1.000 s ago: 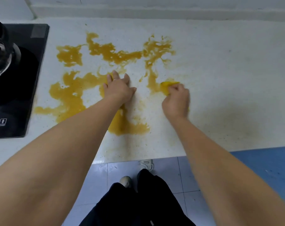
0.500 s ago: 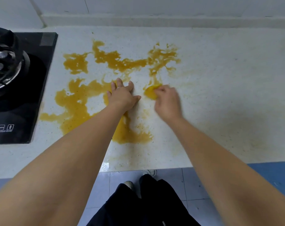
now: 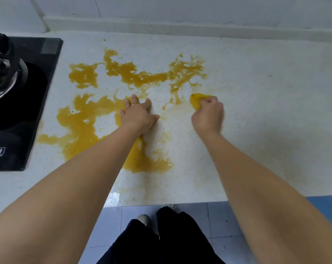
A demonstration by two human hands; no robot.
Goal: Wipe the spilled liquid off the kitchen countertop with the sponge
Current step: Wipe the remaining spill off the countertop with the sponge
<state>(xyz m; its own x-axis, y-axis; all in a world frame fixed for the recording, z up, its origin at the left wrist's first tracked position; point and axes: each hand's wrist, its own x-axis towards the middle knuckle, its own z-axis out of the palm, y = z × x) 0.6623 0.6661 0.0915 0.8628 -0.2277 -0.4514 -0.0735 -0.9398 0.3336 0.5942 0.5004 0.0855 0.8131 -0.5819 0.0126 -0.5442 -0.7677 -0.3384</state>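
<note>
Nearest, dark trousers (image 3: 161, 242) and a shoe (image 3: 143, 219) over blue floor tiles (image 3: 111, 223). On the pale surface (image 3: 266, 103), amber spill (image 3: 81, 119) pooled left and centre. Left hand (image 3: 138, 116) flat, fingers straight, pressed at the spill's edge. Right hand (image 3: 208, 115) clenched round a yellow sponge (image 3: 196, 100), just right of the spill. Far left, black stove (image 3: 18, 92).

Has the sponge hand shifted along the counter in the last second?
Yes. Against the spill, the right hand with the sponge swept left toward the left hand, then back right.
</note>
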